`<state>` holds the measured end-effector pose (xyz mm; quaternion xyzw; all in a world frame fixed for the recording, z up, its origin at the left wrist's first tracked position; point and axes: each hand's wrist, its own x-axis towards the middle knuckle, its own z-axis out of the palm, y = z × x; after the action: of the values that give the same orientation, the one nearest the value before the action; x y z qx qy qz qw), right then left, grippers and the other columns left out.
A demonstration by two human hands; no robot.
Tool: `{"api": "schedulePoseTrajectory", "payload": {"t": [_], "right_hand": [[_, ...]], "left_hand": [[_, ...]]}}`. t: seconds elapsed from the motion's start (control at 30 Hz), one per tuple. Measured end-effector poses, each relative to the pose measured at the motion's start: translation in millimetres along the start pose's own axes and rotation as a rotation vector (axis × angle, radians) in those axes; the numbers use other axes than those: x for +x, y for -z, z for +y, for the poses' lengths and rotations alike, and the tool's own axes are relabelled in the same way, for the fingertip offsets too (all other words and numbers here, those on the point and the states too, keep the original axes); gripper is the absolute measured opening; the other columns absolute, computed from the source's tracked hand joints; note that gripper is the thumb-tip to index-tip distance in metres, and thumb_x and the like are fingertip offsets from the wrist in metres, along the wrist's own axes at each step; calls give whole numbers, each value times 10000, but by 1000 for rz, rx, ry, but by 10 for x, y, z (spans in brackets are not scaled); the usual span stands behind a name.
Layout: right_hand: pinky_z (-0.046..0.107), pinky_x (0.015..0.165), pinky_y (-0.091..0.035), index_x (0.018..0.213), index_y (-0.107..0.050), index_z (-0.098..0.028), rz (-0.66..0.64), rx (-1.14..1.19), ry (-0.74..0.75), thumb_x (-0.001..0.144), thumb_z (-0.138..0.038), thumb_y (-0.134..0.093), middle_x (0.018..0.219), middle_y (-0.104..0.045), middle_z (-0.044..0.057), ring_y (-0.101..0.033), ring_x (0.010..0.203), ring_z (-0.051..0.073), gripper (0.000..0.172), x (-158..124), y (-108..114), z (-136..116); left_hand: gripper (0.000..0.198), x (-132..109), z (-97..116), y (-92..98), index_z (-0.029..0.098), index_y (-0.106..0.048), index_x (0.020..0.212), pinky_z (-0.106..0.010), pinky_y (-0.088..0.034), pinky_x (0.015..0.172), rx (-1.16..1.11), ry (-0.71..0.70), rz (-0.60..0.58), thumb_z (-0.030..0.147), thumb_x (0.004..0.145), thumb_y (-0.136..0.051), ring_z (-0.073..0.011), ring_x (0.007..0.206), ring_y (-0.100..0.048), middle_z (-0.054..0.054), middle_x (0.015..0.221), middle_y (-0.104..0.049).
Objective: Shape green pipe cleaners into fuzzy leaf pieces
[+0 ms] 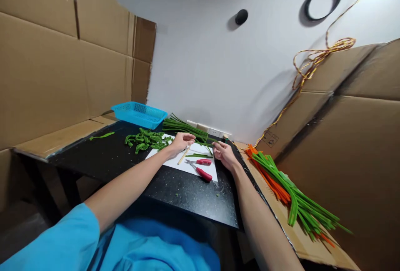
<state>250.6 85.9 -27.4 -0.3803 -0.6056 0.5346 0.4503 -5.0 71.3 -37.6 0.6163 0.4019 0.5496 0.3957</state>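
Observation:
Between my two hands a dark green pipe cleaner [203, 142] is stretched level above a white sheet of paper [170, 162]. My left hand [182, 141] pinches its left end, and my right hand [222, 152] pinches it toward the right. On the paper below lie short green pipe cleaner pieces [198, 155], a thin wooden stick [183, 155] and pliers with red handles [203, 174]. Left of my left hand is a pile of folded green pipe cleaner shapes [146, 139]. A bundle of long dark green pipe cleaners [184, 127] lies just behind my hands.
A blue plastic basket [139, 114] stands at the table's back left, with a lone bright green strip [102, 136] nearer. At right, bright green pipe cleaners [296, 194] and orange ones [275, 185] lie on cardboard. Cardboard walls [62, 71] flank the black table [193, 196]; a power strip [214, 132] is behind.

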Motion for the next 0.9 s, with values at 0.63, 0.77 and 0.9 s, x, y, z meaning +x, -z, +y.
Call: {"api": "schedulePoseTrajectory", "payload": {"t": [0.63,0.77,0.9], "right_hand": [[225,480,-586,836,-683,-168,58,346,15,881,-425,-807,733,-763,87,-706,581,160,289,-7,-107,-190],[218,431,-550,784,-652,-176,53,330,11,848,-399,-844,645,-720,56,-646,488,138,302,-11,-142,-162],[230,438,-562,793,-660,-171,49,336,-13,901,-498,-766,666,-721,70,-643,495,141,361,-16,-160,-178]], "left_hand": [[251,56,0,-11,131,-685,1166,-428,-606,899,-124,34,8,307,987,-689,-223,1029,-702,-93,1169,-706],[365,60,-13,-4,158,-632,1310,-463,-597,927,-119,39,12,350,1001,-664,-253,1104,-677,-118,1302,-653],[379,70,-20,2,163,-624,1327,-472,-592,938,-130,40,32,355,1002,-661,-259,1121,-670,-122,1324,-643]]}}
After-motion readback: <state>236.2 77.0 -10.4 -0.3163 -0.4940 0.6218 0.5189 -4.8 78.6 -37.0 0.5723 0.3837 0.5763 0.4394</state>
